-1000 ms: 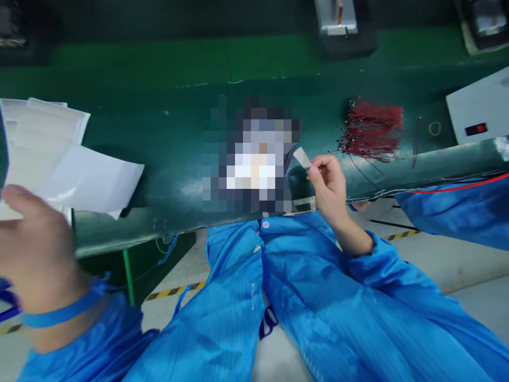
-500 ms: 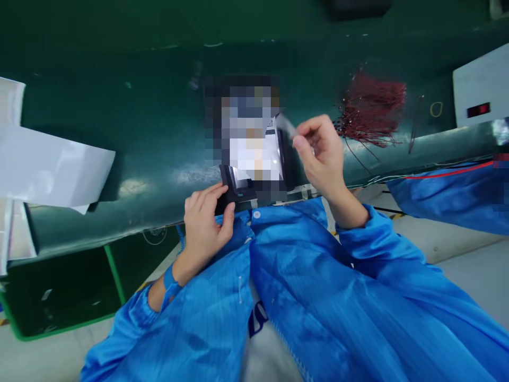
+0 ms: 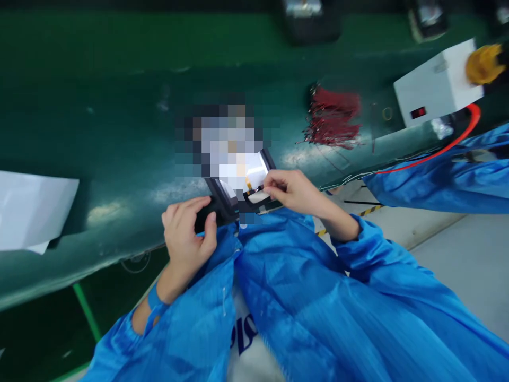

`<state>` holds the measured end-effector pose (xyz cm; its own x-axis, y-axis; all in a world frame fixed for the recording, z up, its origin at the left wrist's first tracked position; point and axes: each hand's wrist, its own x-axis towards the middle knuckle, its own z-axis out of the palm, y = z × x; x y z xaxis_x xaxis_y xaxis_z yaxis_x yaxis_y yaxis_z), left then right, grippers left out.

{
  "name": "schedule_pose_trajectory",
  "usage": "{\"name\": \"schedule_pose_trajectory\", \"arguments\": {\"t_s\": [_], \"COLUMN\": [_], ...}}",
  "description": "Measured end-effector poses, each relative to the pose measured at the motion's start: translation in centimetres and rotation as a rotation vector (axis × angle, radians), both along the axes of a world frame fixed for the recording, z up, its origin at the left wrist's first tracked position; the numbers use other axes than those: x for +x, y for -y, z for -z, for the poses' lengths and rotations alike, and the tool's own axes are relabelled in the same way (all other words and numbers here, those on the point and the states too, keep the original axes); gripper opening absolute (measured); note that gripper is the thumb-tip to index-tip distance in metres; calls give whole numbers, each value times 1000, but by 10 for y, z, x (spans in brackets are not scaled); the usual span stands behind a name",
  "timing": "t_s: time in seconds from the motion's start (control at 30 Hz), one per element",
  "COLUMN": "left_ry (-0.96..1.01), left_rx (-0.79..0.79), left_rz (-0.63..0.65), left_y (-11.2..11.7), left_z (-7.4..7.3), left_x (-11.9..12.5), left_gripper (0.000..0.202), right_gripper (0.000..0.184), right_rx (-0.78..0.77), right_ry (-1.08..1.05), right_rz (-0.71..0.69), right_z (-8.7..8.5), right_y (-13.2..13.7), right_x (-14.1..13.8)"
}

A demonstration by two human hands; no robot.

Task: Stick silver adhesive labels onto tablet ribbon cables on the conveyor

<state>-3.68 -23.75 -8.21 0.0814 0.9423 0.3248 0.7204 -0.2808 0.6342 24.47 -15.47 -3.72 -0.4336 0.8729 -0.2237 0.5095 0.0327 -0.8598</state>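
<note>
A black case [image 3: 222, 193] with a bright, partly blurred-out screen-like panel in it lies tilted at the bench's front edge. My left hand [image 3: 189, 231] grips the case's near left corner, fingers on top and thumb at the near side. At the near right end of the panel, my right hand [image 3: 294, 193] has its thumb and fingertips pinched together. Just by those fingertips are a small orange flex cable [image 3: 248, 183] and a dark narrow strip. Whatever the pinch holds is too small to make out.
A bundle of dark red wires [image 3: 336, 119] lies right of the case, then a rubber band [image 3: 387, 113] and a white box [image 3: 427, 87] with a red switch. White sheets [image 3: 35, 212] are at left. Black units [image 3: 314, 26] stand at the back. Another person's blue sleeve [image 3: 433, 180] is at right.
My right hand has come down and left from beside the case to its near right end. The pale strip it held is not distinguishable now. The view has shifted; my left hand stays on the corner.
</note>
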Motion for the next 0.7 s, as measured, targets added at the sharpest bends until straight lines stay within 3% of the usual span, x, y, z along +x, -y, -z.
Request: {"name": "schedule_pose_trajectory", "arguments": {"t_s": [0.2, 0.5, 0.7], "left_ry": [37, -2, -126], "left_rx": [-9, 83, 122], "left_rz": [30, 84, 221], "left_y": [4, -1, -5], "left_z": [3, 2, 2], "left_x": [8, 8, 18], "left_gripper": [19, 21, 34], "right_gripper": [13, 14, 15], "right_rx": [-119, 26, 49], "right_ry": [19, 190, 242], "right_rz": [12, -22, -6], "right_z": [7, 6, 4], "right_y": [8, 6, 7], "right_x": [-19, -40, -41]}}
